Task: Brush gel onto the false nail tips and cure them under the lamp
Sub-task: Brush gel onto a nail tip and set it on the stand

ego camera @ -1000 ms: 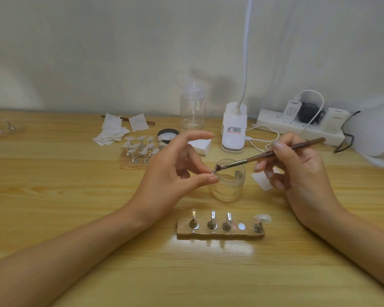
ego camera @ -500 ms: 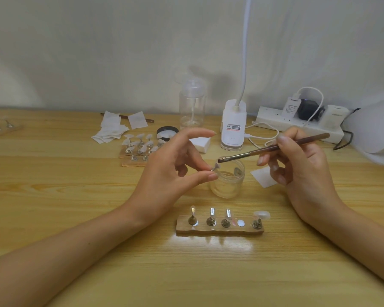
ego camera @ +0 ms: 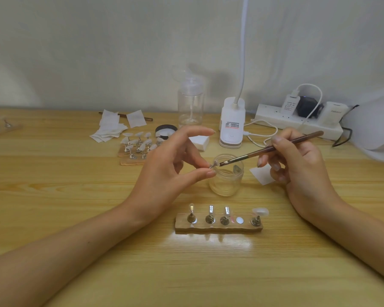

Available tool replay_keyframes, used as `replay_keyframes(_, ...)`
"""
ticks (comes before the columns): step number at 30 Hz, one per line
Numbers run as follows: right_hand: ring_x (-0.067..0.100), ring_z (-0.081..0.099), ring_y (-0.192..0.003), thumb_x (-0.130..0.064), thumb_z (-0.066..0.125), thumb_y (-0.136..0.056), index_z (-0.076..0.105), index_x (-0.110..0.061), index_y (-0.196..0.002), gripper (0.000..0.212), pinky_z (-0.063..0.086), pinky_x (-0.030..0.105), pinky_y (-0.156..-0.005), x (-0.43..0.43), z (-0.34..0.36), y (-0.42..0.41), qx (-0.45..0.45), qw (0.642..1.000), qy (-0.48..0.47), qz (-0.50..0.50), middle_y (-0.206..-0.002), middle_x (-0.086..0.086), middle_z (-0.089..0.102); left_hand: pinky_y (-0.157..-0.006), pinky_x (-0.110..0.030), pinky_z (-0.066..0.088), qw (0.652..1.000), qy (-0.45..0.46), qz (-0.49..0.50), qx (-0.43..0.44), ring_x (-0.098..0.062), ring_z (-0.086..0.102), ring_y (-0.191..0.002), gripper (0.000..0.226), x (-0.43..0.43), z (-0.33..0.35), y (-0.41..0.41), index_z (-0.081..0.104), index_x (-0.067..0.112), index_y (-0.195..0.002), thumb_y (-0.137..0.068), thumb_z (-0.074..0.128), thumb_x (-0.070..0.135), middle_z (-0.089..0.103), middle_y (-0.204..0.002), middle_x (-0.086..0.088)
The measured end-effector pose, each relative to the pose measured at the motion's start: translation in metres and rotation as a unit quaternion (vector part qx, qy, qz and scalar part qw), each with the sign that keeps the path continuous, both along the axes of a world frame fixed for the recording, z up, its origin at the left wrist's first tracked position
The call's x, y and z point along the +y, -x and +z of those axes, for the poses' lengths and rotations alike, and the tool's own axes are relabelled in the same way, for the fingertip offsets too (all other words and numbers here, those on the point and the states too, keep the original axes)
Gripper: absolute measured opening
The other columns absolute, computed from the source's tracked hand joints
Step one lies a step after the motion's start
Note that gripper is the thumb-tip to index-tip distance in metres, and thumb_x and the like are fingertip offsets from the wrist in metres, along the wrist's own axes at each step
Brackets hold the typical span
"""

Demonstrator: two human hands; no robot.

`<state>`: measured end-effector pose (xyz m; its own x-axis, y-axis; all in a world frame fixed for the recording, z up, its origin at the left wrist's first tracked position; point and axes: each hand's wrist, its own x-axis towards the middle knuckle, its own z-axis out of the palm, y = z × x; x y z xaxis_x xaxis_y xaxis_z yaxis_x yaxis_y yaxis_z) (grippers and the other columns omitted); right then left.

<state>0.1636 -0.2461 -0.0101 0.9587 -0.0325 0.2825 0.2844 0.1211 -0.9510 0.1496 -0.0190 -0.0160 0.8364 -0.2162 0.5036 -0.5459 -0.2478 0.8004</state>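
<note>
Head view, left hand [ego camera: 164,173] pinching a small nail-tip stand [ego camera: 213,165] between thumb and fingertip above the glass jar [ego camera: 226,178], right hand [ego camera: 302,165] gripping the brush [ego camera: 271,149], bristles just beside the tip, wooden holder [ego camera: 218,224] nearer the camera on the table [ego camera: 53,196].

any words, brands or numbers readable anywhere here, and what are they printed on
None can be read for certain.
Lamp base: a label with black and red print, too blurred to read.
White charger: small dark print, too small to read.
White adapter: faint grey lettering, unreadable.
</note>
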Motion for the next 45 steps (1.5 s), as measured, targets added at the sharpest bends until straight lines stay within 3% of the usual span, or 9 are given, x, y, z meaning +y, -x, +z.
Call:
replay_keyframes(4, 0.01, 0.045, -0.053, -0.028, 0.055, -0.098, 0.049, -0.019, -0.077, 0.024, 0.031, 0.017, -0.042, 0.0007, 0.0021, 0.0028, -0.032, 0.999, -0.004, 0.034, -0.064, 0.004, 0.067, -0.067, -0.01, 0.038, 0.999, -0.023, 0.012, -0.025, -0.013, 0.07, -0.085, 0.054, 0.0009, -0.0008, -0.0003, 0.059, 0.028, -0.129, -0.082, 0.082, 0.015, 0.07, -0.079, 0.009)
replay_keyframes(6, 0.009, 0.046, -0.051, -0.027, 0.055, -0.096, 0.047, -0.017, -0.078, 0.022, 0.03, 0.017, -0.041, 0.0018, 0.0016, 0.003, -0.017, 0.999, 0.013, 0.025, -0.062, 0.005, 0.065, -0.071, -0.008, 0.039, 0.999, -0.028, 0.015, -0.032, -0.009, 0.069, -0.086, 0.054, 0.0014, -0.0013, -0.0005, 0.059, 0.028, -0.129, -0.082, 0.082, 0.014, 0.07, -0.08, 0.009)
replay_keyframes(9, 0.008, 0.045, -0.05, -0.017, 0.05, -0.101, 0.047, -0.019, -0.076, 0.025, 0.028, 0.017, -0.041, 0.0, 0.0012, 0.0015, -0.004, 1.0, -0.005, 0.004, -0.06, 0.004, 0.063, -0.072, -0.007, 0.039, 0.999, -0.027, 0.012, -0.037, -0.007, 0.069, -0.086, 0.053, 0.0009, -0.0015, -0.0003, 0.059, 0.029, -0.128, -0.082, 0.082, 0.014, 0.071, -0.08, 0.01)
replay_keyframes(14, 0.01, 0.045, -0.05, -0.028, 0.055, -0.094, 0.048, -0.018, -0.078, 0.021, 0.03, 0.017, -0.041, 0.0022, 0.0017, 0.0031, -0.019, 0.999, 0.009, 0.029, -0.062, 0.005, 0.065, -0.072, -0.006, 0.039, 0.998, -0.032, 0.015, -0.042, -0.008, 0.07, -0.089, 0.053, 0.0014, -0.0009, -0.0001, 0.059, 0.03, -0.127, -0.083, 0.082, 0.013, 0.07, -0.08, 0.014)
replay_keyframes(18, 0.009, 0.043, -0.049, -0.019, 0.052, -0.1, 0.047, -0.019, -0.078, 0.022, 0.028, 0.017, -0.041, 0.0001, 0.0004, 0.0014, 0.0, 1.0, -0.002, 0.005, -0.06, 0.004, 0.064, -0.073, -0.006, 0.039, 0.997, -0.045, 0.022, -0.054, -0.007, 0.068, -0.089, 0.053, 0.0011, 0.0, 0.0008, 0.058, 0.03, -0.129, -0.085, 0.08, 0.012, 0.071, -0.082, 0.013)
replay_keyframes(23, 0.009, 0.045, -0.051, -0.03, 0.058, -0.095, 0.049, -0.019, -0.078, 0.023, 0.03, 0.017, -0.042, 0.0016, 0.0018, 0.0029, -0.024, 0.999, 0.002, 0.045, -0.064, 0.005, 0.067, -0.069, -0.009, 0.038, 0.997, -0.048, 0.029, -0.046, -0.009, 0.067, -0.091, 0.053, 0.0003, 0.0003, 0.0011, 0.058, 0.034, -0.129, -0.086, 0.079, 0.011, 0.07, -0.084, 0.015)
replay_keyframes(27, 0.008, 0.043, -0.049, -0.022, 0.054, -0.098, 0.047, -0.019, -0.078, 0.021, 0.03, 0.016, -0.041, 0.0009, 0.0008, 0.0009, 0.007, 1.0, -0.006, 0.007, -0.061, 0.005, 0.065, -0.069, -0.008, 0.038, 0.997, -0.053, 0.03, -0.056, -0.008, 0.067, -0.091, 0.053, 0.0, 0.0009, 0.0009, 0.057, 0.034, -0.129, -0.086, 0.078, 0.011, 0.07, -0.085, 0.014)
replay_keyframes(32, 0.009, 0.044, -0.051, -0.032, 0.059, -0.093, 0.048, -0.019, -0.077, 0.024, 0.03, 0.017, -0.042, 0.0023, 0.0029, 0.0034, -0.016, 0.999, -0.004, 0.043, -0.065, 0.005, 0.067, -0.069, -0.008, 0.038, 0.995, -0.065, 0.034, -0.066, -0.002, 0.064, -0.089, 0.052, -0.0001, 0.0009, 0.0015, 0.058, 0.03, -0.13, -0.086, 0.078, 0.011, 0.07, -0.084, 0.014)
replay_keyframes(45, 0.008, 0.038, -0.048, -0.029, 0.057, -0.092, 0.046, -0.018, -0.077, 0.021, 0.029, 0.016, -0.041, 0.0021, 0.0015, 0.0005, 0.008, 1.0, -0.023, 0.019, -0.061, 0.005, 0.065, -0.07, -0.008, 0.038, 0.994, -0.071, 0.036, -0.074, -0.005, 0.065, -0.088, 0.053, -0.0002, 0.0003, 0.001, 0.057, 0.031, -0.13, -0.087, 0.078, 0.009, 0.071, -0.084, 0.012)
